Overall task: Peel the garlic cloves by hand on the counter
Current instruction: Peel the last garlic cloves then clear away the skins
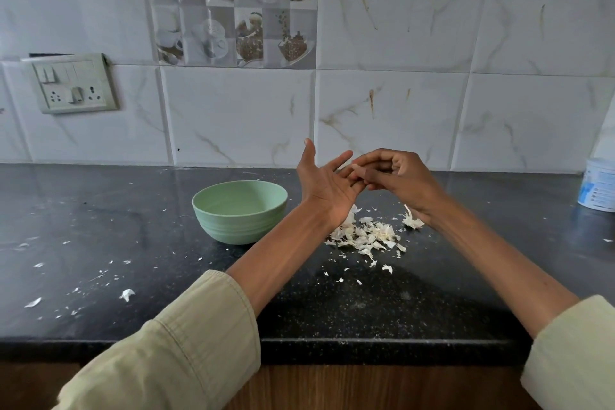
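Note:
Held palm up above the counter, my left hand (324, 181) has its fingers and thumb spread straight and holds nothing that I can see. My right hand (397, 173) is just to its right, fingers curled, with its fingertips against the tips of the left fingers. No garlic clove shows in either hand. Below the hands a pile of white garlic skins (369, 235) lies on the black counter (366, 303). A larger scrap of skin (412, 220) lies under my right wrist. A pale green bowl (239, 210) stands left of the pile; no cloves show inside it.
Small flakes of skin are scattered over the counter, many at the left (126, 293). A white and blue tin (599, 185) stands at the far right by the tiled wall. A switch and socket plate (75, 85) is on the wall at the left.

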### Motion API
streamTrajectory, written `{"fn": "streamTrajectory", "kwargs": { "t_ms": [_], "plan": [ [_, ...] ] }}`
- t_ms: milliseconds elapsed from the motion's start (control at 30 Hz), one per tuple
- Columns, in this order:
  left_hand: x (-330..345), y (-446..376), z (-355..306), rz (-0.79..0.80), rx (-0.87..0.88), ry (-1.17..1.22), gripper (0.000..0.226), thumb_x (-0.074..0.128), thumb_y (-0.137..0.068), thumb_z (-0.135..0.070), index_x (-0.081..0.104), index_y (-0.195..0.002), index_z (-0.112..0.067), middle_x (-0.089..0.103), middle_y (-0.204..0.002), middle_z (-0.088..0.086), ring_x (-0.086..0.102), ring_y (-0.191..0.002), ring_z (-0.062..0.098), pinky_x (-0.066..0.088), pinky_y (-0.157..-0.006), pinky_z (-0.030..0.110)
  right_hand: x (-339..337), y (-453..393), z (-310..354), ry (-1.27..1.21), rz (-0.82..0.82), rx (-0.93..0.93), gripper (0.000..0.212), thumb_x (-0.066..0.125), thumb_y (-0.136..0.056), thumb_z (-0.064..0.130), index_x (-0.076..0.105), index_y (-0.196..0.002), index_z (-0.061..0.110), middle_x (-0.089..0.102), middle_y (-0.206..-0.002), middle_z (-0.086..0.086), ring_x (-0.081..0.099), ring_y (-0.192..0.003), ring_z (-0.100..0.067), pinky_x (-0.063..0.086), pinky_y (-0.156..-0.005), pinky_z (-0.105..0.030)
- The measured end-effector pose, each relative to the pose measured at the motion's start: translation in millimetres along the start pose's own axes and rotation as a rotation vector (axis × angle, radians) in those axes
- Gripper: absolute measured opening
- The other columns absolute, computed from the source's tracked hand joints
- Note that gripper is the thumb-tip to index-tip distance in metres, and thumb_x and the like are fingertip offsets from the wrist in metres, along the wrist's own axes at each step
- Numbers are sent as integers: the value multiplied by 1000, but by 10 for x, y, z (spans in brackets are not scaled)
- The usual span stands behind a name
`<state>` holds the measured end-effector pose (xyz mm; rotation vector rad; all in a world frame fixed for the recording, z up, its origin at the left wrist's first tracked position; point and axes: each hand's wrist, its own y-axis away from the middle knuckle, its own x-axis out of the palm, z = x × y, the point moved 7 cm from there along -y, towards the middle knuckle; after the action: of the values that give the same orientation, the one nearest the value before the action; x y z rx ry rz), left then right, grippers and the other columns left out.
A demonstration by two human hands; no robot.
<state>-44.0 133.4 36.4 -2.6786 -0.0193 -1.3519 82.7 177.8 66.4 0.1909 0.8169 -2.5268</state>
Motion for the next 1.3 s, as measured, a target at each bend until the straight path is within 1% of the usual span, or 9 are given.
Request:
{"fn": "streamTrajectory", "kwargs": {
  "t_ms": [67, 200, 333, 433, 600, 700, 967, 1167, 1300],
  "plan": [
    [-5, 0, 0, -2, 15, -18, 89, 46, -99, -72, 49, -143, 5, 59, -140, 32, 61, -98, 29, 60, -94, 45, -6, 0, 10, 10, -13, -2, 24, 81, -91, 12, 75, -113, 3, 80, -101, -14, 77, -97, -25, 60, -79, -25],
    [54, 17, -61, 25, 61, -147, 85, 41, -101, -72, 53, -141, 1, 64, -134, 34, 69, -120, 41, 55, -106, 50, 18, 13, 90, 44, -26, -32, 21, 76, -97, 17, 76, -113, 5, 80, -98, -13, 76, -92, -22, 59, -78, -25],
    [113, 111, -215, 15, 151, -302, 76, 32, -107, -67, 57, -137, -1, 68, -130, 30, 68, -121, 39, 53, -107, 49, 142, 33, 219, 58, -19, -83, 17, 73, -99, 23, 79, -110, 11, 80, -99, -6, 75, -94, -20, 59, -80, -25],
    [101, 171, -501, -46, 240, -497, 65, 31, -112, -54, 61, -133, 0, 72, -125, 21, 71, -111, 31, 55, -103, 43, 341, -36, 316, 69, -20, -100, 14, 75, -98, 23, 80, -105, 12, 79, -94, -7, 74, -87, -18, 61, -80, -27],
    [-109, 416, -1350, -190, 465, -996, 16, 65, -94, -14, 75, -104, -6, 79, -96, 10, 77, -89, 28, 62, -79, 34, 748, -216, 468, 56, -12, -100, 17, 82, -92, 21, 79, -99, 5, 79, -93, -13, 71, -81, -17, 61, -77, -27],
    [-334, 622, -1675, -239, 529, -1323, 16, 67, -92, -1, 81, -94, -8, 80, -86, 10, 78, -82, 29, 67, -76, 37, 1042, -325, 460, 107, 99, -58, 15, 83, -91, 25, 80, -96, 10, 80, -90, -6, 72, -83, -15, 60, -78, -27],
    [-811, 801, -1851, -226, 474, -1456, 3, 83, -87, -8, 81, -89, -10, 79, -76, 9, 78, -73, 22, 67, -73, 35, 1652, -397, 364, 290, 164, -141, 13, 81, -93, 31, 78, -92, 18, 76, -84, 7, 61, -69, 3, 46, -68, -12],
    [-909, 793, -1803, -222, 509, -1330, 8, 87, -85, -6, 79, -88, -7, 79, -78, 9, 74, -68, 14, 62, -68, 26, 1574, -407, 424, 264, 49, -204, 6, 80, -93, 20, 78, -95, 15, 78, -88, 4, 66, -75, 0, 47, -72, -10],
    [-876, 779, -1810, -236, 522, -1309, 17, 88, -84, -8, 78, -97, -2, 79, -81, 13, 75, -70, 17, 63, -68, 25, 1578, -373, 402, 266, 44, -206, 10, 83, -91, 27, 79, -92, 18, 78, -83, 5, 66, -73, -4, 48, -68, -13]
  ]
}}
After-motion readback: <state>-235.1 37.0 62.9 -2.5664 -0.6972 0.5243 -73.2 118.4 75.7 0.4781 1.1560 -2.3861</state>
